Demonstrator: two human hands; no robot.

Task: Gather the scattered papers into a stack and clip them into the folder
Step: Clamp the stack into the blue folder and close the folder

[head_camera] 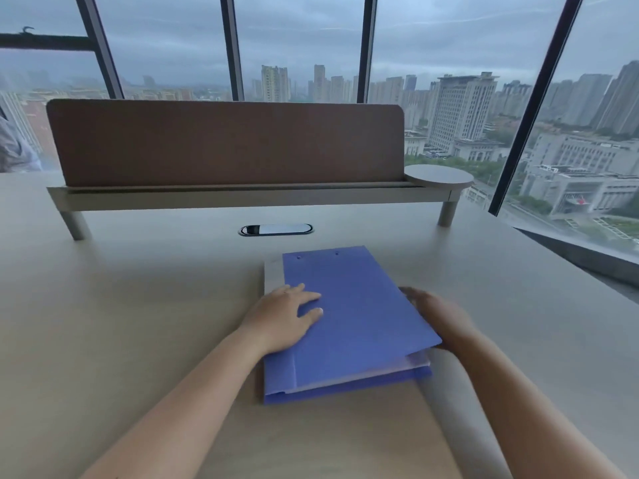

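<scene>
On a pale desk point(138, 305) backed by a brown divider panel point(224, 143) and city-view windows point(449, 63), the blue folder point(356, 316) lies nearly shut over white papers point(415, 363), left hand point(283, 316) flat with fingers spread on its cover, right hand point(432, 312) gripping its right edge.

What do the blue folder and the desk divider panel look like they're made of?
The blue folder looks like thin, slightly translucent plastic: smooth sheen, with pale sheets showing through its near edge. The divider panel seems felt- or fabric-covered: matte brown, no reflections.
</scene>
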